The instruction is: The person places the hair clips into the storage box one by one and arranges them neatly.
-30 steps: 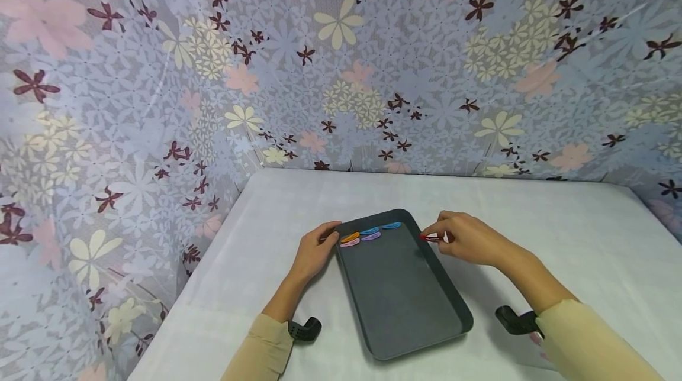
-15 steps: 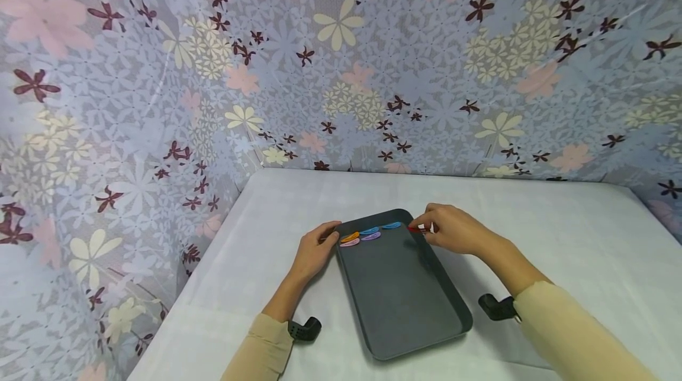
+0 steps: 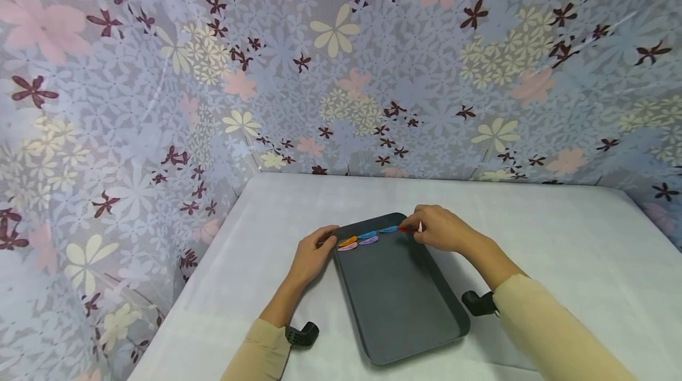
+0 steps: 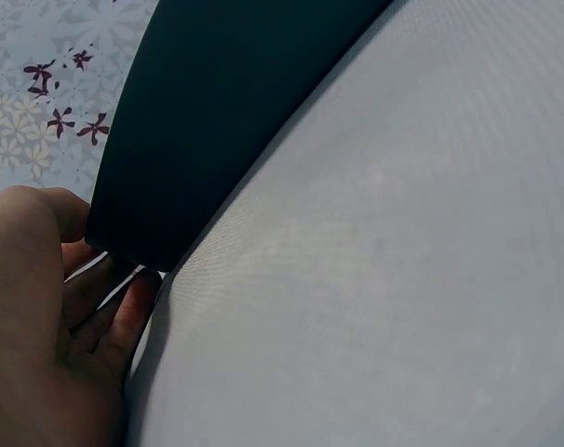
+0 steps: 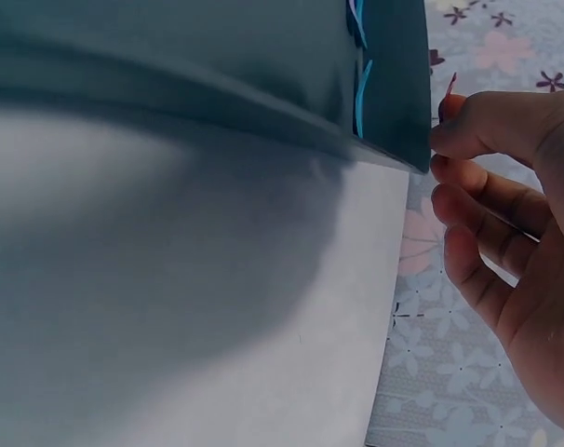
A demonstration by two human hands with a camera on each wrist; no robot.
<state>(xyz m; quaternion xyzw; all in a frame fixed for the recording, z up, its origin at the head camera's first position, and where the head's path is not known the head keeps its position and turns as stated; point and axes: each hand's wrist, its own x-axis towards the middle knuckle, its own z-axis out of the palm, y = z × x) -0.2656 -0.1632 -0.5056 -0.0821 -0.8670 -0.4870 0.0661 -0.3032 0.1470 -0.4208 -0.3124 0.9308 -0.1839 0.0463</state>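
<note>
My right hand (image 3: pixel 441 228) pinches a red snap hair clip (image 3: pixel 407 229) between thumb and forefinger, over the far right corner of a dark grey tray (image 3: pixel 402 298). In the right wrist view, the red clip's tip (image 5: pixel 452 84) sticks out past the fingertips. Two blue hair clips (image 3: pixel 389 229) lie along the tray's far side, beside an orange hair clip (image 3: pixel 348 241). A pink hair clip (image 3: pixel 348 246) and a purple hair clip (image 3: pixel 369 240) form a nearer row. My left hand (image 3: pixel 311 258) grips the tray's far left corner, thumb at the rim.
The tray lies at a slant on a white-covered table (image 3: pixel 559 239). Its raised rim runs all round. A flower-patterned cloth (image 3: pixel 341 73) hangs behind and to the left. A black wrist camera (image 3: pixel 302 334) sits on the left wrist.
My right hand has carried the red hair clip leftward from outside the tray's right rim to over the far corner by the blue clip. My left hand stays at its corner.
</note>
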